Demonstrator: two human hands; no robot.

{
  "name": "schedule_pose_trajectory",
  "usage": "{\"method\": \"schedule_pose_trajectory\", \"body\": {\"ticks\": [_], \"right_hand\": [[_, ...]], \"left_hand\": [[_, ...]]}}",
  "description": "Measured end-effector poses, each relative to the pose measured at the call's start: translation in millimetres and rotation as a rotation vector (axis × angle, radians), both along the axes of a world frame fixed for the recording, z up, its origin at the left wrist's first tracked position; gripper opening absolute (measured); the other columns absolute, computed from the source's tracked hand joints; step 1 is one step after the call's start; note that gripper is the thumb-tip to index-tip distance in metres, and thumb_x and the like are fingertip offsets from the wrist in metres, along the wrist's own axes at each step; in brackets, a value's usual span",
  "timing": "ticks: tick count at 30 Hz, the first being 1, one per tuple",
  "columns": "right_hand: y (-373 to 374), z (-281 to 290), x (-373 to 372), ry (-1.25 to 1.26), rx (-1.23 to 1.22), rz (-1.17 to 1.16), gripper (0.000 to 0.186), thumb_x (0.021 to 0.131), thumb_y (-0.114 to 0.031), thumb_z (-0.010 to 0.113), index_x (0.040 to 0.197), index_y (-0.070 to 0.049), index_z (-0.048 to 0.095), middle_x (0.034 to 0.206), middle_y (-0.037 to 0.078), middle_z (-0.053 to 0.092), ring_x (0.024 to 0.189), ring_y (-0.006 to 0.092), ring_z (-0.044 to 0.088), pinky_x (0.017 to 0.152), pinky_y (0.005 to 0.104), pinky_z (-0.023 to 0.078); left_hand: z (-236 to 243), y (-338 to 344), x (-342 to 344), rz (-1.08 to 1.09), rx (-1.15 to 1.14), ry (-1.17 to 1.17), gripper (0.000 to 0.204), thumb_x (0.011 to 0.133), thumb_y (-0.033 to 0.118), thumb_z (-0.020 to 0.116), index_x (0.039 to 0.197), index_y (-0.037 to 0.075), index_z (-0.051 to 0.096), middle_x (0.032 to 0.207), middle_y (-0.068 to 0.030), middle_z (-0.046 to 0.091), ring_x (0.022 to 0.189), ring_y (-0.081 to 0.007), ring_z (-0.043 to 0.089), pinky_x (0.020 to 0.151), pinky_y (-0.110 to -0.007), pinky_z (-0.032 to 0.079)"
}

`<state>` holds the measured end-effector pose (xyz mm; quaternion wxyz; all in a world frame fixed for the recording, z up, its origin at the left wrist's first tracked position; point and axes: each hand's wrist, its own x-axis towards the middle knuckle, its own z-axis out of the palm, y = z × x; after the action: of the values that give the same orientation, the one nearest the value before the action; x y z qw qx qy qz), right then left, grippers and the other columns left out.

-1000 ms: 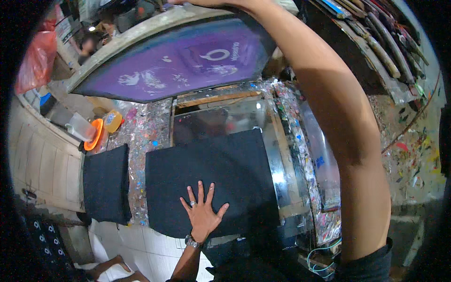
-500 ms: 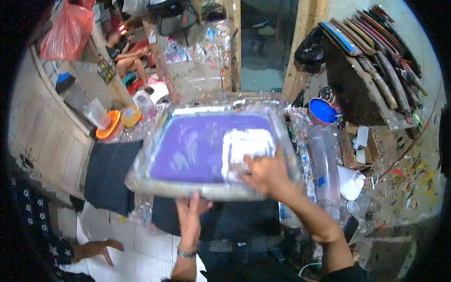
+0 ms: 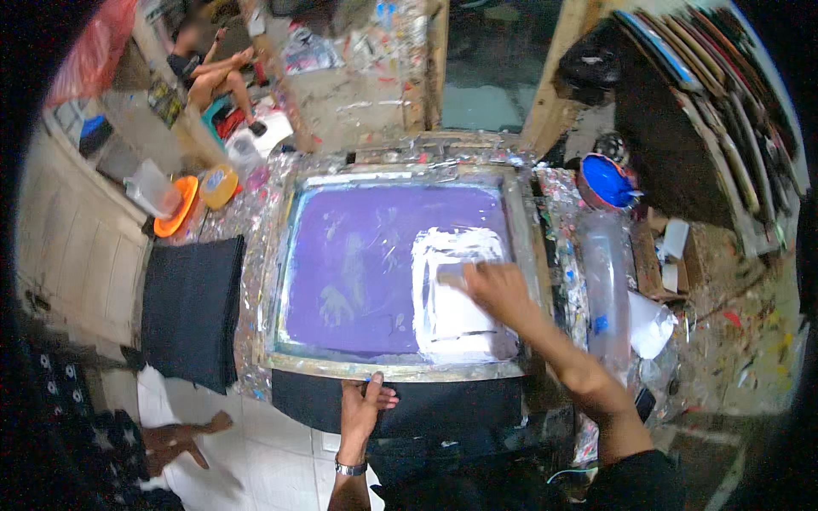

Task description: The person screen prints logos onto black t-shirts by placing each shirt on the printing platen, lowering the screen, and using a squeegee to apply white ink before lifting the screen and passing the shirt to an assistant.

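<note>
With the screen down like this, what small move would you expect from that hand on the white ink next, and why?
Probably a pull of the white ink across the screen. The right hand rests on the ink patch at a pale tool I can't make out, and the left hand presses the frame's near edge over the dark cloth.

Light here is dim and flat, brightest on the white ink patch (image 3: 460, 298) under my fingers; corners fall to black (fisheye rim), straight edges bow outward; my right hand (image 3: 498, 289) is slightly smeared; distant clutter is soft.
</note>
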<state>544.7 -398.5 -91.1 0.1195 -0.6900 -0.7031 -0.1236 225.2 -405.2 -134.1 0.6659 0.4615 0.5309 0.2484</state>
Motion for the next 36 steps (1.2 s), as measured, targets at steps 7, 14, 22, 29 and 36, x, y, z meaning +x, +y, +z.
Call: {"method": "schedule_pose_trajectory", "body": {"ticks": [7,14,22,29,36], "right_hand": [[-38,12,-6,0.059,-0.434,0.066,0.042,0.087,-0.046,0.059,0.109,-0.011,0.062,0.072,0.012,0.067,0.064,0.0293,0.066,0.053,0.0418,0.050],[7,-7,10,-0.065,-0.006,-0.002,0.029,0.088,-0.037,0.059,0.090,-0.008,0.056,0.064,0.008,0.059,0.054,0.0266,0.063,0.050,0.0394,0.049],[-25,27,-11,0.144,-0.511,0.074,0.046,0.089,-0.052,0.054,0.101,-0.008,0.057,0.079,0.016,0.067,0.068,0.0345,0.067,0.060,0.0461,0.052],[15,-2,21,-0.063,0.080,0.096,0.023,0.087,-0.026,0.056,0.098,-0.006,0.057,0.078,0.013,0.066,0.056,0.0270,0.064,0.051,0.0404,0.049],[-99,2,-60,0.124,-0.321,0.039,0.022,0.083,-0.020,0.057,0.100,-0.007,0.052,0.092,0.014,0.061,0.084,0.0290,0.066,0.077,0.0468,0.052]], "left_hand": [[-8,3,4,-0.040,0.002,-0.052,0.049,0.096,0.026,0.057,0.113,-0.012,0.030,0.079,-0.0210,0.063,0.066,-0.0252,0.068,0.056,-0.032,0.058],[7,2,6,-0.016,-0.008,-0.037,0.047,0.096,0.026,0.056,0.112,-0.012,0.033,0.079,-0.0216,0.063,0.066,-0.0267,0.068,0.057,-0.034,0.059],[17,3,6,-0.011,0.010,-0.023,0.044,0.096,0.026,0.056,0.107,-0.014,0.042,0.078,-0.0221,0.063,0.067,-0.0282,0.069,0.057,-0.034,0.059],[4,5,1,-0.040,-0.012,-0.053,0.047,0.096,0.029,0.056,0.111,-0.012,0.037,0.083,-0.0246,0.063,0.070,-0.0298,0.069,0.061,-0.036,0.060],[1,6,7,0.002,-0.010,-0.035,0.044,0.094,0.027,0.060,0.103,-0.013,0.047,0.083,-0.0240,0.064,0.071,-0.0286,0.069,0.061,-0.035,0.058]]}}
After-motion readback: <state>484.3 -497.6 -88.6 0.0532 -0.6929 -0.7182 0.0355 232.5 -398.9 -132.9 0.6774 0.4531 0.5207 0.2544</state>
